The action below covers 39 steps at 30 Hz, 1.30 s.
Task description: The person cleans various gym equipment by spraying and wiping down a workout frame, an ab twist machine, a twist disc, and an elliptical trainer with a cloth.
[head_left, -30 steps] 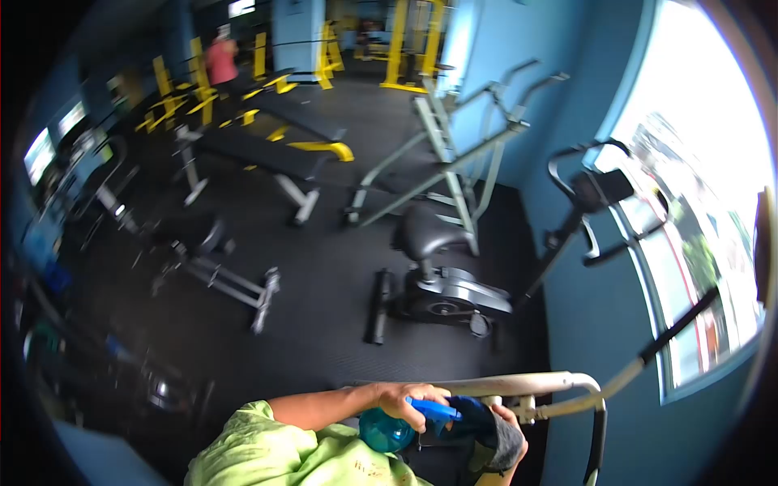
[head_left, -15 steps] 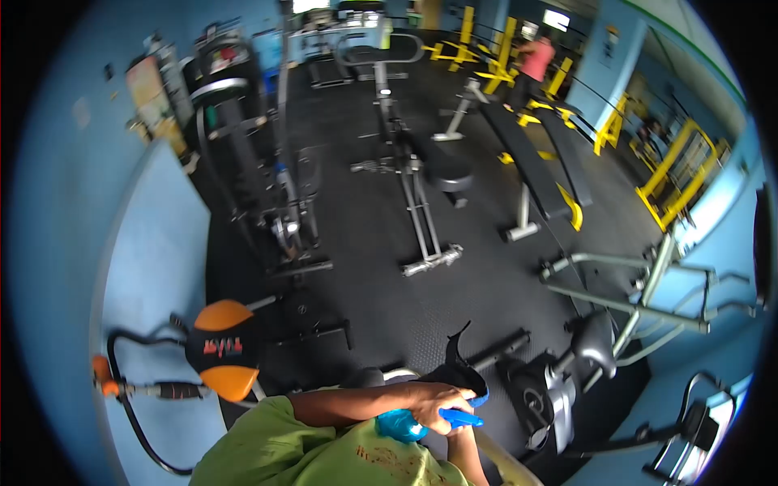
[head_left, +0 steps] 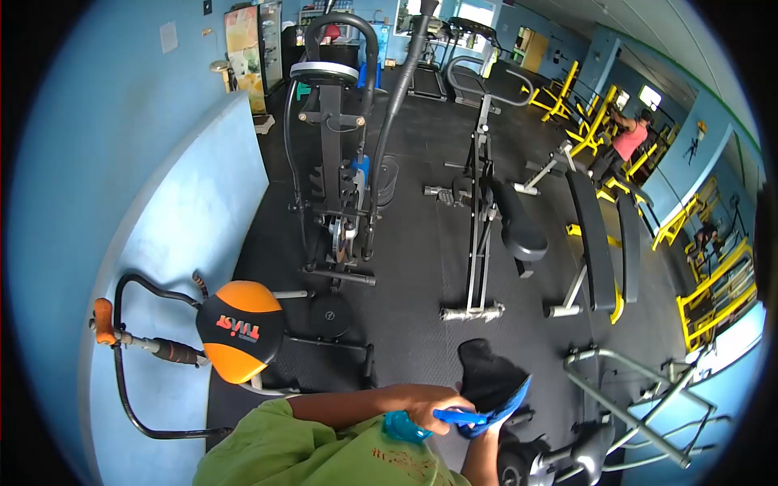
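Observation:
My left hand [head_left: 433, 407] is closed around what looks like a spray bottle, with a translucent teal body [head_left: 405, 427] against my green shirt and a bright blue head [head_left: 459, 417] pointing right. Close beside it, my right hand [head_left: 489, 431] grips a black fabric piece with a blue edge [head_left: 491, 384]. The fabric stands up and spreads above the hand; its exact kind is unclear. The blue head sits right against the fabric's blue edge. Most of my right hand's fingers are hidden behind these things.
An orange-and-black twist seat [head_left: 241, 332] stands at left beside a low blue wall [head_left: 186, 219]. Ahead are an elliptical machine [head_left: 336, 162], a rower-like frame [head_left: 478, 235] and black benches [head_left: 592, 243]. A metal frame [head_left: 640, 397] stands right. Another person [head_left: 628, 146] is far right.
My view has turned leftward, so the room shifts right in frame. The black fabric has opened out and risen, showing more of its face and blue edge. Both hands keep their holds.

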Each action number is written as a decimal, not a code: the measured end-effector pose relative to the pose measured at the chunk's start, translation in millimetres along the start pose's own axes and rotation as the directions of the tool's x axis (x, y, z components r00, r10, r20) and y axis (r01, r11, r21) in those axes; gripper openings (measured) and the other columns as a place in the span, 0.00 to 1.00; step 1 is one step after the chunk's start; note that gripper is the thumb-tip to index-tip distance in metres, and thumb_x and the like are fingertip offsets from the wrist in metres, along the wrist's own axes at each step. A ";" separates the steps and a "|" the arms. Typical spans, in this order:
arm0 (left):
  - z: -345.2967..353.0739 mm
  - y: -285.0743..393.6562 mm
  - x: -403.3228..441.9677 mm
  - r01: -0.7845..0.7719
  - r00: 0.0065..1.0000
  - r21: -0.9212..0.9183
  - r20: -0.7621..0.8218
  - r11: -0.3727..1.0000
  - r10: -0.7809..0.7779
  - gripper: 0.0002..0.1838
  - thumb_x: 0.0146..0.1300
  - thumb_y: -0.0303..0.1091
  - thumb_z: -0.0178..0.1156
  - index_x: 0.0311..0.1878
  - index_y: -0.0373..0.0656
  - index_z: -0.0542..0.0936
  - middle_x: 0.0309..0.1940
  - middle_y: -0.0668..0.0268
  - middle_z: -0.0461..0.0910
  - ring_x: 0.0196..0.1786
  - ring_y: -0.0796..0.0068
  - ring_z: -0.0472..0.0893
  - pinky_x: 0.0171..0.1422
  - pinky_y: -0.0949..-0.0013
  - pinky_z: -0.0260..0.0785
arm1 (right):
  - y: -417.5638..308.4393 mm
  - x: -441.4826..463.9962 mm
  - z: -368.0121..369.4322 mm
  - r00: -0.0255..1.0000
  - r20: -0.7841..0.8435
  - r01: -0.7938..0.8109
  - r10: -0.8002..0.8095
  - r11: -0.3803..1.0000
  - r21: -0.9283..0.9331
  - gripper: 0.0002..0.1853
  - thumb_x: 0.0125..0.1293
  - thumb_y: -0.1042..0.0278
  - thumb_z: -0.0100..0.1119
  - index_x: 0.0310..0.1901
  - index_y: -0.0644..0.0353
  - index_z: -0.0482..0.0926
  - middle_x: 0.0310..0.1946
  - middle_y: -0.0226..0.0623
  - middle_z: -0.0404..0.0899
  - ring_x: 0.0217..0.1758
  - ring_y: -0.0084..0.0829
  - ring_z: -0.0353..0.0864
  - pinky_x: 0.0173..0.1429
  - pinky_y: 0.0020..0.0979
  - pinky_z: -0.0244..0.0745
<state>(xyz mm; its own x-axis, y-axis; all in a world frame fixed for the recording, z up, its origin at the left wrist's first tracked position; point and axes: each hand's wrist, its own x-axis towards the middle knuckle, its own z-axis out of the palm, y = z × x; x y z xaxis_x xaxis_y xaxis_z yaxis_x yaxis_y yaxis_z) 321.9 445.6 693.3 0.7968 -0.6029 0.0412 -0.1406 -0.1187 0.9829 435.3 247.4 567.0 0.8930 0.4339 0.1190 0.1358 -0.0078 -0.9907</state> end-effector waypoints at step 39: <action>-46.0 -141.1 -176.6 0.113 -0.732 -0.590 -0.593 0.800 -0.334 0.35 0.55 0.28 0.64 0.68 0.37 0.65 0.49 0.58 0.79 0.37 0.70 0.85 0.45 0.66 0.78 | -62.1 313.7 411.1 0.141 0.945 0.119 -0.294 0.953 0.279 0.24 0.48 0.66 0.73 0.49 0.62 0.83 0.52 0.45 0.82 0.54 0.39 0.83 0.59 0.37 0.75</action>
<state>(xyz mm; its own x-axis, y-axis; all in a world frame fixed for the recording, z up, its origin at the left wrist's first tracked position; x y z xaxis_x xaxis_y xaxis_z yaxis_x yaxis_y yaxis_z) 228.0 605.1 555.6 -0.1879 0.9493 -0.2520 0.3240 0.3021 0.8965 530.7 754.4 638.8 -0.3199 0.9150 0.2459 0.1157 0.2953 -0.9484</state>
